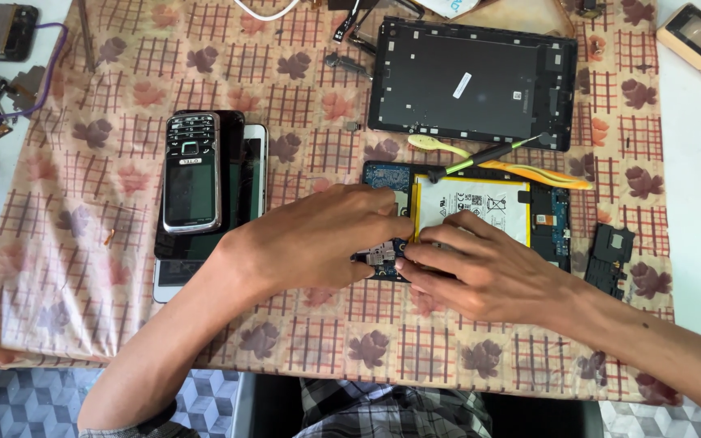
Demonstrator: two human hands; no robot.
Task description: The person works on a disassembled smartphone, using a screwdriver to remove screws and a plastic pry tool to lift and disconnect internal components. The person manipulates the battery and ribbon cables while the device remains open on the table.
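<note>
Both hands [318,239] [480,272] pinch circuit board [384,256], apparently on opened tablet [545,223].

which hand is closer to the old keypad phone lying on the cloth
Left. The left hand lies just to the right of the keypad phone, over the opened device. The right hand is farther right, beyond the left hand, fingertips on the device's lower edge.

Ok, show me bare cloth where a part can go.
Free: the leaf-patterned cloth left of the stacked phones, and its front edge below both hands. Crowded: around the opened tablet body and the black back cover.
</note>
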